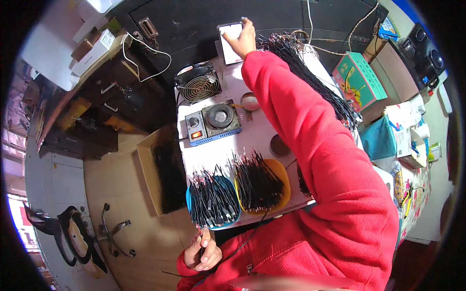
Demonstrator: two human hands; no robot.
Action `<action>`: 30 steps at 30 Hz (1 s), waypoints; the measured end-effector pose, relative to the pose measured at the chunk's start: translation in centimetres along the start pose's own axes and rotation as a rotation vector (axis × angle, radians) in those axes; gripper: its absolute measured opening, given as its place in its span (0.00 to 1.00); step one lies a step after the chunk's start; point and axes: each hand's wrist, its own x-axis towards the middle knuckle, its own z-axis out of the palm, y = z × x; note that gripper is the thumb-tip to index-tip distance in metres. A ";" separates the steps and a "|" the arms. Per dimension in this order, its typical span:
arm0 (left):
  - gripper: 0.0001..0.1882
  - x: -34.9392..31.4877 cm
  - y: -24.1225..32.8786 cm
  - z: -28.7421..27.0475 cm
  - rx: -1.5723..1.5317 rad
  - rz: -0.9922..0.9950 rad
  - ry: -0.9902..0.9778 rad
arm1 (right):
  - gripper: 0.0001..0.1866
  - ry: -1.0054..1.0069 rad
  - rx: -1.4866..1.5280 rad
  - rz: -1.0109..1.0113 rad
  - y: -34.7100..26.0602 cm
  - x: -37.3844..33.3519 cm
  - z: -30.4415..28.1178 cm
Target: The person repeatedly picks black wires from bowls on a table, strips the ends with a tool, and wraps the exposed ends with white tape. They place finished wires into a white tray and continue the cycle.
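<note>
My right hand (pixel 242 41) reaches to the far end of the white table, its fingers closed around the edge of a phone (pixel 232 44) with a white screen, which stands upright there. Close to my body, my left hand (pixel 204 253) is closed on a thin black cable (pixel 241 246) with reddish wire ends showing above the fingers. Beside that hand sits a blue bowl (pixel 189 201) full of black cables with bare wire ends and plugs. A yellow bowl (pixel 286 180) to its right holds more black cables.
A solder pot (pixel 219 116) with a lit orange switch stands mid-table, before a round fan (pixel 198 85). Small round containers (pixel 250 101) lie nearby. A long cable bundle (pixel 310 72) covers the far right edge. A cardboard box (pixel 155 169) is on the floor at left.
</note>
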 end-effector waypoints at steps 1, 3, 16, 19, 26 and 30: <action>0.11 0.0 0.1 0.0 -0.011 0.000 0.004 | 0.42 0.033 0.019 -0.033 -0.3 0.5 0.1; 0.11 0.1 0.3 -0.1 0.004 -0.005 0.013 | 0.40 0.009 0.005 -0.032 -0.7 1.2 0.0; 0.10 0.3 0.7 -0.5 -0.045 -0.004 0.027 | 0.28 -0.038 -0.102 -0.144 -0.2 1.4 0.4; 0.10 0.3 0.8 -0.6 -0.038 0.001 0.022 | 0.27 -0.042 -0.091 -0.144 -0.3 1.4 0.3; 0.11 0.1 0.7 -0.7 -0.040 -0.001 0.029 | 0.24 -0.107 0.079 -0.037 0.5 2.3 -0.7; 0.11 0.1 0.6 -0.6 -0.041 -0.008 0.015 | 0.24 -0.106 0.087 -0.051 1.0 2.7 -1.2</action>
